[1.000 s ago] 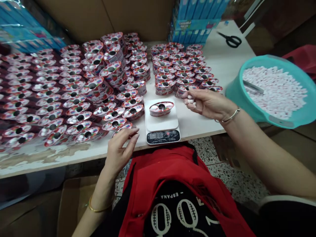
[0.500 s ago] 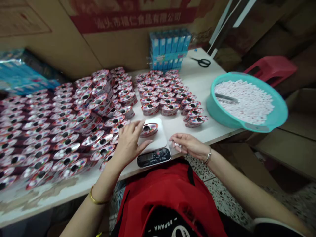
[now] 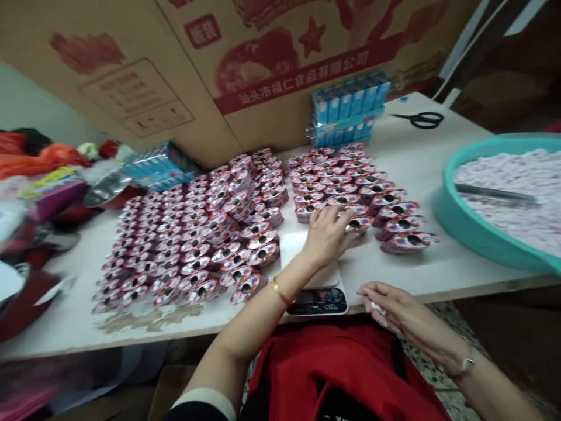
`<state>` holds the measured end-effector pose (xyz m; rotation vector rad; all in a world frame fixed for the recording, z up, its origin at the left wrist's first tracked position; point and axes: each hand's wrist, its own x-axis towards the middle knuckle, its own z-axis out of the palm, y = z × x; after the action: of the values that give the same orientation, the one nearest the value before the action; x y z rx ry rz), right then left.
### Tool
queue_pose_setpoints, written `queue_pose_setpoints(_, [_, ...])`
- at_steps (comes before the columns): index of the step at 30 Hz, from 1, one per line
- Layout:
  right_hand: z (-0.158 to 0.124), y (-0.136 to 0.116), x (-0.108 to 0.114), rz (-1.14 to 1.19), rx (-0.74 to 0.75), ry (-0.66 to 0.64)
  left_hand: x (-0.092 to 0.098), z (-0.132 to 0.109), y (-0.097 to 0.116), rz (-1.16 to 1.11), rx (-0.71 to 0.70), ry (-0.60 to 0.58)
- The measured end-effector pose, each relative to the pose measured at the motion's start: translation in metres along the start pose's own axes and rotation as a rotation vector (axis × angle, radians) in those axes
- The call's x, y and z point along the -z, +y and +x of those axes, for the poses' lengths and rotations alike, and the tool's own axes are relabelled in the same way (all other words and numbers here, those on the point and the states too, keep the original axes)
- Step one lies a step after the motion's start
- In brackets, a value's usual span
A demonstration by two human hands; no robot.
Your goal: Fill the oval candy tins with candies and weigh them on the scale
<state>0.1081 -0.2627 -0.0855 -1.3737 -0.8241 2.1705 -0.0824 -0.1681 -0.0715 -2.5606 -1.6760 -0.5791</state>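
Note:
My left hand [image 3: 328,234] reaches over the white kitchen scale [image 3: 318,301]. Its fingers close on the side of a red-and-pink oval pack [image 3: 357,224] with a dark round hole in its top. This pack stands on the table just beyond the scale, at the front of a group of similar packs [image 3: 339,190]. Low by the table's front edge, my right hand [image 3: 394,307] is closed around a few small white pieces [image 3: 377,308]. My left forearm hides part of the scale's plate.
Many more packs [image 3: 197,254] stand in rows on the left, some stacked. At right is a turquoise basin [image 3: 447,199] of white pieces with a grey tool [image 3: 497,193] on them. Black scissors [image 3: 425,120] and bundled blue boxes [image 3: 346,111] lie behind, before a large carton [image 3: 272,126].
My left hand has moved the pack off the scale, away from me and right, to the front of the group. My right hand keeps its white pieces. The view has swung left.

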Motion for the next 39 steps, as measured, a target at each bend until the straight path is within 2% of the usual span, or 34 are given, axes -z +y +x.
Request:
queue_pose_setpoints(2, [0.001,0.003,0.001,0.014,-0.012,0.006,0.037,-0.024,-0.029,0.028,0.101,0.164])
queue_pose_setpoints(4, [0.004,0.005,0.001,0.041,-0.019,-0.011,0.077,-0.055,-0.066,0.126,0.301,0.315])
queue_pose_setpoints(6, [0.008,0.006,-0.003,0.077,-0.028,-0.023,0.109,-0.089,-0.107,0.268,0.516,0.375])
queue_pose_setpoints(9, [0.016,0.007,-0.011,0.128,-0.010,-0.031,0.130,-0.128,-0.152,0.339,0.707,0.181])
queue_pose_setpoints(11, [0.020,0.006,-0.015,0.156,0.036,-0.049,0.128,-0.138,-0.159,0.288,0.720,0.087])
queue_pose_setpoints(13, [0.022,0.005,-0.016,0.174,0.080,-0.055,0.121,-0.136,-0.147,0.221,0.649,0.096])
queue_pose_setpoints(16, [0.020,0.002,-0.011,0.162,0.121,-0.008,0.105,-0.121,-0.106,0.091,0.464,0.170])
queue_pose_setpoints(20, [0.014,-0.001,-0.006,0.106,0.131,0.026,0.072,-0.100,-0.055,-0.047,0.217,0.047])
queue_pose_setpoints(23, [0.011,-0.002,-0.009,0.076,0.126,-0.019,0.045,-0.093,-0.043,-0.055,0.156,-0.050])
queue_pose_setpoints(25, [0.009,-0.004,-0.011,0.068,0.132,-0.049,0.035,-0.094,-0.043,-0.056,0.143,-0.071])
queue_pose_setpoints(28, [0.007,-0.008,-0.014,0.050,0.124,-0.069,0.041,-0.104,-0.045,-0.077,0.144,0.001])
queue_pose_setpoints(32, [0.005,-0.016,-0.014,-0.043,0.105,-0.077,0.071,-0.129,-0.043,-0.134,0.185,0.178])
queue_pose_setpoints(35, [0.005,-0.024,-0.017,-0.133,0.113,-0.084,0.088,-0.155,-0.039,-0.187,0.213,0.263])
queue_pose_setpoints(37, [0.006,-0.032,-0.022,-0.189,0.142,-0.084,0.089,-0.173,-0.034,-0.215,0.235,0.300])
queue_pose_setpoints(39, [0.009,-0.040,-0.028,-0.257,0.207,-0.077,0.082,-0.190,-0.029,-0.246,0.261,0.311])
